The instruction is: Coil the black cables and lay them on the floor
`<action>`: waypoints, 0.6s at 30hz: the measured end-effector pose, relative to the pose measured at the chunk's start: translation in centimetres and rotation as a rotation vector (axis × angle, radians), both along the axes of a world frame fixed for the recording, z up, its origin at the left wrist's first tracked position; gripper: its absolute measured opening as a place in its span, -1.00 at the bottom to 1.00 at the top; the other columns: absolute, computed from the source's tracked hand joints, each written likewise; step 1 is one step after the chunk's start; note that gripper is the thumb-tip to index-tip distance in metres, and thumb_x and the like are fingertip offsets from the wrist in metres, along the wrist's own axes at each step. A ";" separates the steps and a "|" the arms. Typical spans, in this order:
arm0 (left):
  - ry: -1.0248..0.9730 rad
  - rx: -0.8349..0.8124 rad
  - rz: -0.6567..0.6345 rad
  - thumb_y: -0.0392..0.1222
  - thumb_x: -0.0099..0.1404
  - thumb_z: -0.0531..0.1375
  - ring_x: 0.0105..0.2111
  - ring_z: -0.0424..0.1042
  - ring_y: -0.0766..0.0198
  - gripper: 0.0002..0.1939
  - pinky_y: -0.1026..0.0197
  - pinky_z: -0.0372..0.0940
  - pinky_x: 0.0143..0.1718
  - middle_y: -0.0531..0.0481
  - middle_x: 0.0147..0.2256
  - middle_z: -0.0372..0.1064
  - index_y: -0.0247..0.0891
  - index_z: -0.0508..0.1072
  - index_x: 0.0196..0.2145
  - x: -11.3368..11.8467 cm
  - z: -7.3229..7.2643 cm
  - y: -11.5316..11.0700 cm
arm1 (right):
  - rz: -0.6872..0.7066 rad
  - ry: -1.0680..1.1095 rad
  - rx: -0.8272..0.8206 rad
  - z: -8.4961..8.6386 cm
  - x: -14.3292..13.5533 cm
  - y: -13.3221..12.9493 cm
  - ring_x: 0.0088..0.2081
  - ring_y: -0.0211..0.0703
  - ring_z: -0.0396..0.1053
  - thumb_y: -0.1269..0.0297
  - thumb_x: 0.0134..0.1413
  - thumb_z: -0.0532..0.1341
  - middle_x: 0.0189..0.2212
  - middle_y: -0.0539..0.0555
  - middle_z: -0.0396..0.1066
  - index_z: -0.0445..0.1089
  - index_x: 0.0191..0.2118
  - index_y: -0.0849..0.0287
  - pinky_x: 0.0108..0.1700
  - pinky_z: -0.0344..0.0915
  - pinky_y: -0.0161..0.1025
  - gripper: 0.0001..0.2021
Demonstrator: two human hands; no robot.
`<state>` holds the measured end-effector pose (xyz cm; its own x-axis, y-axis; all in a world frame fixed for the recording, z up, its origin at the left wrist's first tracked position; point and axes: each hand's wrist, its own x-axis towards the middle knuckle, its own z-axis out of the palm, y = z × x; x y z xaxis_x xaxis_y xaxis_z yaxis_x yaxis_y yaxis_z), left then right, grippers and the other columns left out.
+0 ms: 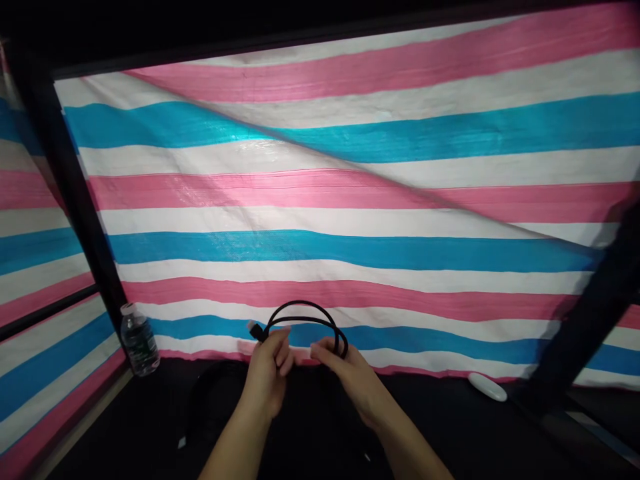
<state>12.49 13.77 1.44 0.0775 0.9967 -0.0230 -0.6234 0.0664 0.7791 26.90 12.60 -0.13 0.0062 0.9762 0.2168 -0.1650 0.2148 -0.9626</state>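
Note:
A black cable (pixel 303 320) arches in loops between my two hands, above the black table. My left hand (pixel 269 370) is closed on the cable's left side, and a dark plug (pixel 256 331) with a light tip sticks out above its fingers. On the right, my right hand (pixel 345 370) pinches the looped cable between thumb and fingers. Another black cable, hard to make out against the dark surface, lies left of my left hand, with a light connector end (pixel 182 442).
A clear plastic bottle (pixel 140 341) stands at the table's back left corner. A white rounded object (pixel 487 387) lies at the back right. Behind the black table (pixel 125 427) hangs a striped sheet (pixel 325 253), between dark frame posts. A small light tip (pixel 367 457) shows near my right forearm.

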 end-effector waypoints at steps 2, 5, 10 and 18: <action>0.165 0.065 0.090 -0.06 0.07 0.39 -0.71 -0.19 0.49 -0.53 0.31 -0.02 -0.62 0.31 -0.74 -0.17 -0.18 0.14 -0.66 -0.9 0.2 0.3 | -0.003 -0.109 0.048 0.4 0.4 -0.3 -0.34 -0.12 0.30 0.00 -0.05 0.44 -0.41 0.00 0.39 0.47 -0.32 0.16 -0.26 0.20 -0.20 -0.67; 0.283 0.076 0.110 -0.14 -0.01 0.41 -0.69 -0.20 0.51 -0.62 0.31 -0.26 -0.63 0.31 -0.72 -0.12 -0.21 0.23 -0.60 -1.4 0.5 0.1 | -0.037 -0.072 0.120 1.1 0.3 -1.0 -0.32 -0.14 0.34 -0.05 -0.04 0.42 -0.29 0.03 0.45 0.45 -0.19 0.11 -0.28 0.25 -0.23 -0.60; 0.345 0.115 -0.064 -0.15 0.02 0.41 -0.70 -0.15 0.49 -0.64 0.29 -0.18 -0.61 0.30 -0.74 -0.06 -0.20 0.26 -0.57 -1.3 1.0 -0.7 | 0.120 0.059 -0.070 1.9 0.1 -1.7 -0.66 -0.41 -0.19 -0.09 -0.03 0.43 -0.68 -0.21 0.00 0.40 -0.35 0.15 -0.60 -0.24 -0.34 -0.60; 0.212 0.263 -0.432 -0.10 0.14 0.35 -0.76 0.00 0.46 -0.55 0.20 0.14 -0.45 0.23 -0.81 -0.04 -0.20 0.20 -0.70 -1.7 0.8 -1.4 | -0.055 0.462 0.055 0.9 -0.6 -0.5 -0.62 -0.36 -0.27 0.03 -0.05 0.43 -0.71 -0.21 -0.22 -0.07 -0.66 0.09 -0.56 -0.09 -0.28 -0.38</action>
